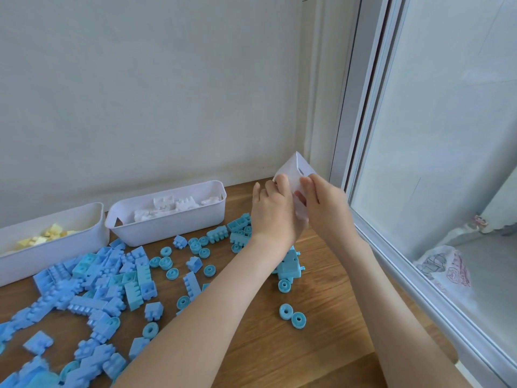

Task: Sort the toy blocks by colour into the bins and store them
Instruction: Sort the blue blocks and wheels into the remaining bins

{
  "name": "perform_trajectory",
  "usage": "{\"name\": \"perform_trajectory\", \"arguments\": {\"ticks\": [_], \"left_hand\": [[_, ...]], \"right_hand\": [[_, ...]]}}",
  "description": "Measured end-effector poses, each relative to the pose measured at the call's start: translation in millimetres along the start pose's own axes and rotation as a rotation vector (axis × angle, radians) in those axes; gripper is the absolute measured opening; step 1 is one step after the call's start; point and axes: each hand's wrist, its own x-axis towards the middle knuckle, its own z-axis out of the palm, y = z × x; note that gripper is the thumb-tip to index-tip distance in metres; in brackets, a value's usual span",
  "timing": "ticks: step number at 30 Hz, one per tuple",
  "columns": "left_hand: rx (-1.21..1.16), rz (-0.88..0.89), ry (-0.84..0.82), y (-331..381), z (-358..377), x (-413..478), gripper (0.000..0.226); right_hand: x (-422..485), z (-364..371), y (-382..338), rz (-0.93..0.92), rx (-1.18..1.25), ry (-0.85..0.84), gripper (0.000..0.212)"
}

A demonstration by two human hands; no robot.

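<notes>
Left hand (272,210) and right hand (327,208) around tilted white bin (293,168)

A second bin (56,256) is set just left of the middle bin (173,226). Loose blocks (134,289) are spread before it on the surface (307,345). Right of it, a third bin (293,169) is held raised between the left hand (275,214) and the right hand (327,208).

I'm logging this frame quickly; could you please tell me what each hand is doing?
Left hand: holding the tilted white bin.
Right hand: holding the same bin.
</notes>
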Motion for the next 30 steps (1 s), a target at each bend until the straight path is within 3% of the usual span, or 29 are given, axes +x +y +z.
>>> {"name": "perform_trajectory", "arguments": {"ticks": [4,7,11,16,20,26,30], "left_hand": [[-0.073,-0.041,-0.092,-9.3,0.3,4.5,0.081],[-0.152,-0.095,-0.133,-15.2,2.1,6.5,0.094],[-0.25,-0.15,-0.154,-17.2,10.1,4.6,0.068],[-0.248,-0.258,-0.25,-16.2,16.6,3.6,0.046],[-0.211,-0.3,-0.33,-11.5,14.2,6.3,0.038],[-0.108,-0.241,-0.274,4.3,6.8,-14.3,0.025],[-0.037,-0.174,-0.222,10.9,-4.3,-36.1,0.035]], "right_hand": [[0.4,-10.3,8.3,0.085,0.22,0.255,0.036],[-1.1,-21.7,9.0,0.078,0.291,0.312,0.035],[-7.6,-30.5,5.7,0.022,0.135,0.206,0.04],[-23.3,-28.9,10.3,-0.081,-0.025,0.311,0.039],[-31.3,-31.9,17.3,-0.156,-0.261,0.374,0.03],[-51.8,-28.9,27.1,-0.316,-0.449,0.254,0.03],[-72.5,-21.3,32.9,-0.319,-0.471,0.096,0.035]]}}
